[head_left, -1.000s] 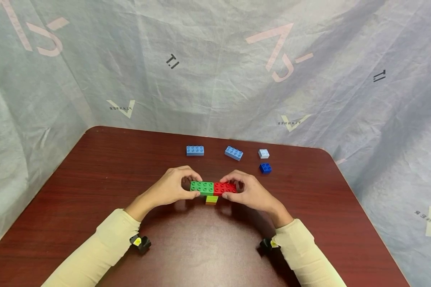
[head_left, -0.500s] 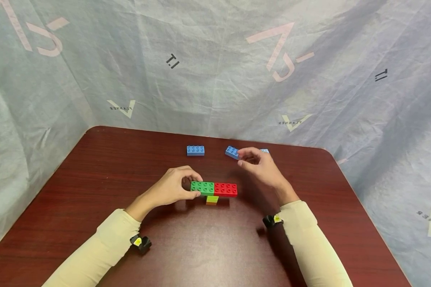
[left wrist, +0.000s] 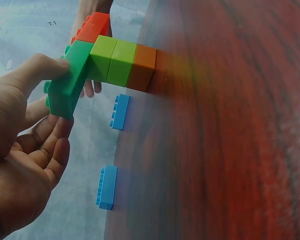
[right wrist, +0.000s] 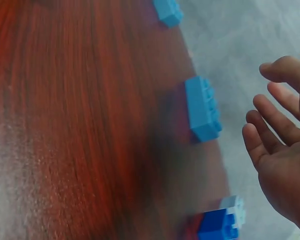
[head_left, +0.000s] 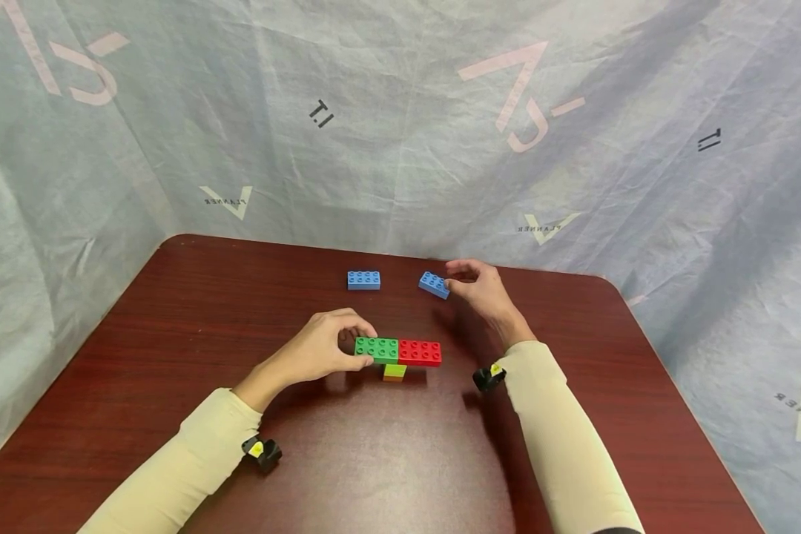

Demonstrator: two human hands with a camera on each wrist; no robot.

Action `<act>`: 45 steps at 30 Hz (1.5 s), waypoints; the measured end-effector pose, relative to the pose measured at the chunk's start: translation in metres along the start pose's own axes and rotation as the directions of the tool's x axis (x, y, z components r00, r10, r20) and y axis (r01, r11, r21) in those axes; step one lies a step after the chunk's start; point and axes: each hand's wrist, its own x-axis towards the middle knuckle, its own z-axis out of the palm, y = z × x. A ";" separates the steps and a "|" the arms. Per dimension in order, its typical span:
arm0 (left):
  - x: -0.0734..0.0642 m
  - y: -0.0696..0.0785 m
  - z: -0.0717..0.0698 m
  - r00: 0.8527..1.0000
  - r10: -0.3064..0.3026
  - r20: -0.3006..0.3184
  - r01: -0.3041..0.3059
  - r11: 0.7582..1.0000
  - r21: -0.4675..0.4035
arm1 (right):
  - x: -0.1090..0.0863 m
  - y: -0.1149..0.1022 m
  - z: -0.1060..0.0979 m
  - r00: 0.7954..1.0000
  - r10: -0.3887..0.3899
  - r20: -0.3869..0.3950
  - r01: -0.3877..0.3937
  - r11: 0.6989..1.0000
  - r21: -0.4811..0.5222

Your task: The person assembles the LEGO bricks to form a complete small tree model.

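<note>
My left hand [head_left: 310, 348] pinches the left end of a green toy brick [left wrist: 70, 82], thumb on one side and fingers on the other. A red brick [head_left: 420, 352] sits end to end with the green one. Both rest across a short column of two lime bricks [left wrist: 112, 60] and an orange brick [left wrist: 142, 68] that stands on the table. My right hand [head_left: 483, 297] hovers by a tilted light-blue brick [head_left: 432, 285] at the back. In the right wrist view its thumb and fingers are spread, apart from that brick, and hold nothing.
Another light-blue brick [head_left: 363, 280] lies at the back, left of the tilted one. A dark-blue brick [right wrist: 216, 225] and a pale-blue brick [right wrist: 234, 208] lie together near the right hand, hidden behind it in the head view. Grey cloth [head_left: 387, 133] hangs behind the table [head_left: 207, 311].
My right hand has let go of the red brick and moved back and right to the light-blue brick. My left hand keeps its grip on the green brick without moving.
</note>
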 end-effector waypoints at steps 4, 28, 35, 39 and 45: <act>0.001 -0.001 0.002 1.000 -0.001 0.010 0.001 1.000 0.008 | 0.008 0.011 0.003 0.997 0.073 -0.027 -0.074 0.997 -0.024; 0.001 -0.001 -0.002 1.000 0.008 0.010 -0.008 1.000 0.020 | 0.025 0.034 0.026 0.975 0.222 -0.024 -0.223 0.969 -0.109; 0.001 -0.002 -0.002 1.000 0.020 0.006 -0.020 1.000 0.014 | 0.021 0.033 0.023 0.977 0.214 -0.015 -0.214 0.974 -0.074; 0.000 -0.001 -0.002 0.999 0.032 -0.002 -0.032 0.999 0.011 | 0.017 0.025 0.019 0.987 0.162 0.001 -0.161 0.986 -0.043; 0.000 0.000 -0.002 1.000 0.021 0.003 -0.022 1.000 0.004 | 0.004 0.007 0.012 0.998 0.042 0.043 -0.039 0.997 -0.066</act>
